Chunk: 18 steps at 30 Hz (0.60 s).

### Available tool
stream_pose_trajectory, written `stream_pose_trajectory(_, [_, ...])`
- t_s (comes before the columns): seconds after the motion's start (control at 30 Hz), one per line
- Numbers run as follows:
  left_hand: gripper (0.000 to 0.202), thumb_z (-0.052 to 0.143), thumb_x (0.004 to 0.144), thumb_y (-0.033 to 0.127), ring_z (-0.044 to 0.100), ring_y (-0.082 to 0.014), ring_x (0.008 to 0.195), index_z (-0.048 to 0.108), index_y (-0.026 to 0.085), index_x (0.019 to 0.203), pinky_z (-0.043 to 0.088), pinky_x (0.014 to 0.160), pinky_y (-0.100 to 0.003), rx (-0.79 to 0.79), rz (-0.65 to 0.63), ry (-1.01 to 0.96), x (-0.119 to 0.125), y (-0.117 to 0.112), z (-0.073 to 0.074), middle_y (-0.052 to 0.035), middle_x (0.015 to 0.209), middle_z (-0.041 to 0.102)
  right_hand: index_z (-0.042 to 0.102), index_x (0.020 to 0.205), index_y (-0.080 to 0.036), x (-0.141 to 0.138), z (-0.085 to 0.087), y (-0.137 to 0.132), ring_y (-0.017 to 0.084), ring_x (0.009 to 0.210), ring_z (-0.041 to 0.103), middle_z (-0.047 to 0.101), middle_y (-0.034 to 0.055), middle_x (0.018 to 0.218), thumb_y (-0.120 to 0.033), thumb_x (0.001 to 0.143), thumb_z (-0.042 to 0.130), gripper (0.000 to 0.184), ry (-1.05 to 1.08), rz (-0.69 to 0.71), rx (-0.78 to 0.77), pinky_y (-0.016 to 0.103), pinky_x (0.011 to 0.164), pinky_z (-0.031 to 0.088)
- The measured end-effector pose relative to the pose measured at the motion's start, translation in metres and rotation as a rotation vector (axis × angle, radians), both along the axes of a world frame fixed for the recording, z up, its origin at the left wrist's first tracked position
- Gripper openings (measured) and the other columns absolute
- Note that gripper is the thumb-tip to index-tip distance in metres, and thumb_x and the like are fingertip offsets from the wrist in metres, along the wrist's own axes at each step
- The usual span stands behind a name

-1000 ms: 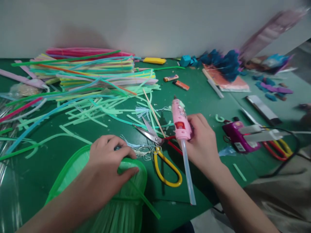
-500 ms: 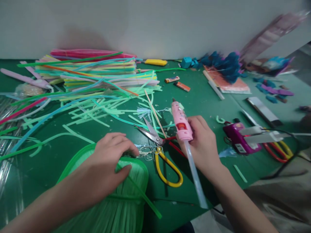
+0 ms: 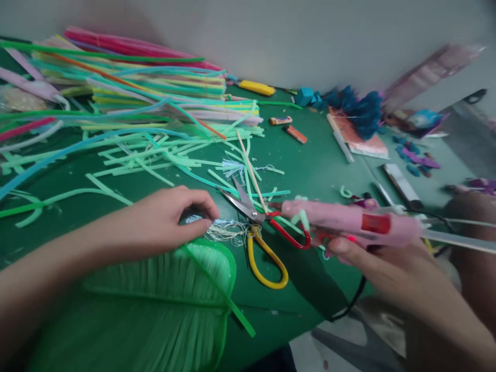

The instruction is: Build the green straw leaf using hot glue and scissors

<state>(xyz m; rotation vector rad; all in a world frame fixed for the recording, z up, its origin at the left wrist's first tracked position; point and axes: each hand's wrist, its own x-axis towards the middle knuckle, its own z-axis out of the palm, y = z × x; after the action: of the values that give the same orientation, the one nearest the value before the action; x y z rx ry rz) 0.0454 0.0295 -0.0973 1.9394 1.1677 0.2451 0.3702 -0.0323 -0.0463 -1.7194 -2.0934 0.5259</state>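
Note:
My left hand (image 3: 186,212) curls over a pale blue tassel with silvery cord (image 3: 227,232), thumb and forefinger nearly meeting on it. Below that hand lies a large green leaf-shaped piece (image 3: 155,315) made of fuzzy strips, its stem (image 3: 232,302) pointing down right. In my right hand (image 3: 403,279) is a pink glue gun (image 3: 341,217), held level with its nozzle to the left and a red light showing. A clear glue stick (image 3: 461,240) sticks out of its back. Scissors with one red and one yellow handle (image 3: 267,274) lie blades apart between the hands, beside a thin wooden stick (image 3: 250,168).
Bundles of coloured pipe cleaners (image 3: 163,93) and cut mint pieces (image 3: 155,150) cover the left and back. Behind are a yellow-handled tool (image 3: 258,88), a lighter (image 3: 296,134) and dark blue fuzzy flowers (image 3: 356,111). A person's limb (image 3: 470,243) shows at right.
My right hand has swung the glue gun from upright to level, moving it right and closer. My left hand has come off the leaf's edge and curled in at the tassel. The view has shifted.

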Motion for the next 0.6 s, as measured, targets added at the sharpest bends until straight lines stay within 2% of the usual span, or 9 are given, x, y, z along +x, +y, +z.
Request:
stream_pose_trajectory(0.07, [0.033,0.062,0.081,0.054,0.067,-0.0224,0.082,0.073,0.031,0.102,0.054,0.074,-0.033,0.016,-0.025,0.024,-0.002,0.0,-0.002,-0.0014,0.097,0.072,0.08,0.095,-0.032,-0.003,0.01,0.0,0.026,0.072,0.075,0.08,0.0023,0.087,-0.063,0.089,0.065,0.035,0.094,0.134,-0.224,0.036,0.058,0.061])
stream_pose_trajectory(0.13, [0.042,0.069,0.073,0.059,0.066,-0.024,0.086,0.073,0.032,0.106,0.055,0.074,-0.033,0.046,-0.045,0.046,-0.003,0.0,-0.006,-0.0025,0.102,0.071,0.079,0.11,-0.035,-0.013,0.018,0.004,0.024,0.087,0.077,0.081,0.0,0.102,-0.058,0.089,0.068,0.033,0.181,0.254,-0.48,0.032,0.068,0.063])
stream_pose_trajectory(0.2, [0.049,0.073,0.067,0.061,0.066,-0.0256,0.089,0.073,0.032,0.106,0.054,0.073,-0.033,0.067,-0.065,0.051,-0.003,0.001,-0.01,-0.0035,0.103,0.069,0.078,0.112,-0.037,-0.024,0.026,0.01,0.02,0.085,0.076,0.08,-0.0034,0.099,-0.051,0.086,0.075,0.029,0.181,0.313,-0.631,0.026,0.066,0.062])
stream_pose_trajectory(0.3, [0.05,0.075,0.063,0.06,0.065,-0.0278,0.093,0.073,0.032,0.105,0.054,0.075,-0.034,0.079,-0.082,0.063,-0.002,0.0,-0.015,-0.0042,0.103,0.068,0.076,0.1,-0.032,-0.039,0.033,0.018,0.014,0.062,0.069,0.076,-0.0071,0.078,-0.044,0.08,0.081,0.024,0.022,0.334,-0.59,0.02,0.05,0.054])
stream_pose_trajectory(0.4, [0.051,0.076,0.063,0.059,0.065,-0.0287,0.097,0.072,0.033,0.107,0.054,0.079,-0.036,0.078,-0.077,0.07,-0.002,-0.002,-0.018,-0.0045,0.106,0.067,0.068,0.08,-0.025,-0.049,0.033,0.024,0.011,0.046,0.054,0.063,-0.0086,0.058,-0.029,0.08,0.073,0.007,-0.142,0.337,-0.511,0.02,0.038,0.039])
stream_pose_trajectory(0.47, [0.049,0.074,0.065,0.058,0.064,-0.0285,0.1,0.071,0.033,0.107,0.053,0.081,-0.035,0.076,-0.076,0.056,-0.003,-0.003,-0.019,-0.0044,0.108,0.066,0.062,0.071,-0.023,-0.055,0.032,0.027,0.01,0.043,0.044,0.054,-0.0089,0.053,-0.02,0.076,0.067,0.008,-0.205,0.356,-0.481,0.021,0.037,0.031])
stream_pose_trajectory(0.6, [0.044,0.066,0.071,0.05,0.064,-0.0252,0.096,0.069,0.032,0.111,0.051,0.081,-0.032,0.038,-0.105,0.033,-0.006,-0.002,-0.018,-0.0042,0.111,0.063,0.057,0.067,-0.021,-0.067,0.031,0.035,0.009,0.049,0.041,0.052,-0.0081,0.057,-0.012,0.072,0.065,0.013,-0.304,0.496,-0.364,0.023,0.048,0.032])
